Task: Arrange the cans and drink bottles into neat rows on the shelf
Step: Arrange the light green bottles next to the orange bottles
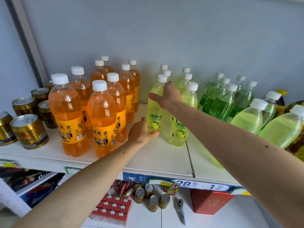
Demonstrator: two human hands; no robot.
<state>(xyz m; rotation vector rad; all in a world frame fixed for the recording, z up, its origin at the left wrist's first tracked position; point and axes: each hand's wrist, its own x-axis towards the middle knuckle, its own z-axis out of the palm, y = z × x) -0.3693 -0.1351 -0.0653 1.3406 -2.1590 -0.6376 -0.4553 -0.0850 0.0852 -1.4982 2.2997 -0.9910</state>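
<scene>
Left hand: the left hand point(142, 131) is down low at the foot of the front lime bottle. The thumb and fingers cup the bottom of it.
Right hand: the right hand point(166, 94) is up high at 12 o'clock from the left hand. It wraps the shoulder of the same bottle, thumb sticking out to 9 o'clock.
Bottle in the hands: a clear plastic bottle of pale yellow-green lime drink with a white cap point(155, 109). It stands up on the white shelf point(158, 160), at the front of its line.
Its friends: more pale lime bottles point(180, 129) stand at 3 o'clock and behind it, in two lines going back.
Orange group: the clear plastic bottles of orange drink with white caps point(102, 119) stand at 9 o'clock, close by.
Green group: the darker green drink bottles point(222, 102) stand far off at 3 o'clock. Two big pale ones sit in front of them.
Cans: short gold metal cans point(29, 130) sit at the far 9 o'clock end of the shelf.
What could go wrong: I think a hard push could bump the lime bottle into the ones behind and knock them over like dominoes.
Another worry: the right arm reaches over the front lime bottles, so it could catch a cap and tip one off the edge.
</scene>
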